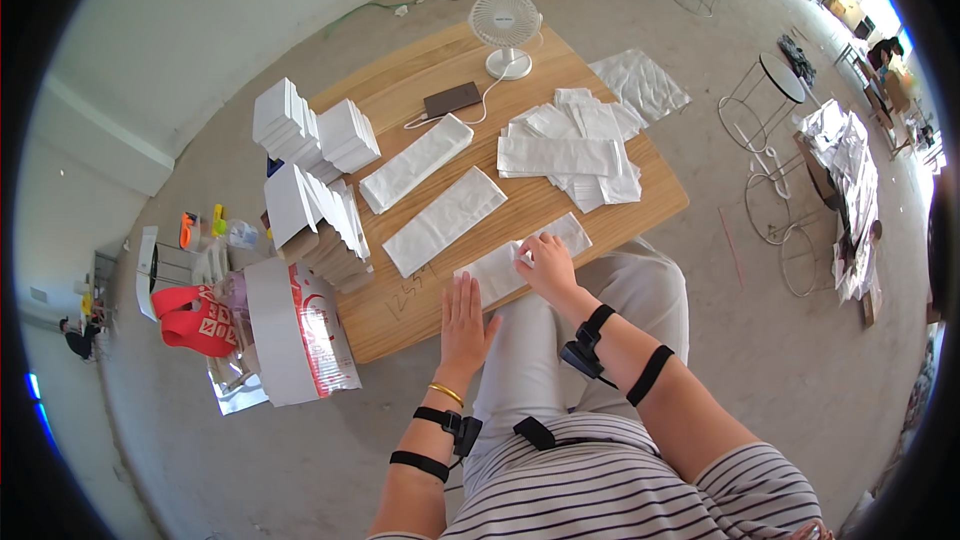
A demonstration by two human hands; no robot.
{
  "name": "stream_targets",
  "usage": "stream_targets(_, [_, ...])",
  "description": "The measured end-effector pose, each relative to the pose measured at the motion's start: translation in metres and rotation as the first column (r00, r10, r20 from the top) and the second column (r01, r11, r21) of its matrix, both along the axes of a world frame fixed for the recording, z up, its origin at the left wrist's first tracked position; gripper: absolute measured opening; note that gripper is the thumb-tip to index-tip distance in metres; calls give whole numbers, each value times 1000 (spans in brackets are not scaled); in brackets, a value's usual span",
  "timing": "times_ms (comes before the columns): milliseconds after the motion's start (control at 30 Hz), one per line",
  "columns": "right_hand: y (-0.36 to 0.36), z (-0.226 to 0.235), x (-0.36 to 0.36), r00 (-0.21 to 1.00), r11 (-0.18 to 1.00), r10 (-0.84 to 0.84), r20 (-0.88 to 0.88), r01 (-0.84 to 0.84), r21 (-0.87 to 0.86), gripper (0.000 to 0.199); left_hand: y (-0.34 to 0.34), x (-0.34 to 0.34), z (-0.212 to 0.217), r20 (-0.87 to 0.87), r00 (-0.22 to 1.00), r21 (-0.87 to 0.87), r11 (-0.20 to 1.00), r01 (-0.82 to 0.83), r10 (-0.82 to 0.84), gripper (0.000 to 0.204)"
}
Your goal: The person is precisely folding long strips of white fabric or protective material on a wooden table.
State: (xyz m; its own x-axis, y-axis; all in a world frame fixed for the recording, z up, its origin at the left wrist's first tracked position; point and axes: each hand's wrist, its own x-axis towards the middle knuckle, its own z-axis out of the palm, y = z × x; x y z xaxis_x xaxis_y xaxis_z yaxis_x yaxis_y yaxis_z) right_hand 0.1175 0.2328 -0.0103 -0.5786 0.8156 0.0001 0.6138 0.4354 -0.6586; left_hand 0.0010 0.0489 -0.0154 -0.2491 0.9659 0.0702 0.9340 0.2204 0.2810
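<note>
A folded white sheet (497,273), long and narrow, lies along the table's near edge; its thin, soft material could be cloth or plastic. My left hand (463,325) rests flat at its left end, fingers stretched out. Bent over the middle of the same strip, my right hand (548,265) has its fingertips pinched together on the material. Two similar folded strips lie farther off: one strip (446,220) just beyond my hands, another strip (416,164) behind it. A loose pile of white folded sheets (560,157) overlaps at the table's right side.
On the wooden table (400,60) stand a small white fan (505,20), a dark power bank (452,100) with a cable, and stacks of white cartons (345,135) at left. An open box (275,325) sits beside the left edge. Stools (782,78) stand at right.
</note>
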Motion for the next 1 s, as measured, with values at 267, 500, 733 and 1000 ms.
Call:
stream_targets(267, [4,-9,-11,998,998,-40,49,38,40,17,-1,1,-7,65,998,16,1000,-3,2,81])
stream_targets(500, [10,-4,-9,1000,999,-17,-21,16,-42,12,-1,-3,-1,83,996,48,999,-25,21,81])
stream_targets(733, [-5,22,-5,983,970,179,48,-185,159,41,-3,-7,-11,4,1000,-14,1000,-6,6,82])
stream_targets(1000, [-19,4,12,811,746,490,318,-580,329,78,0,-2,2,-101,995,-47,999,-9,4,82])
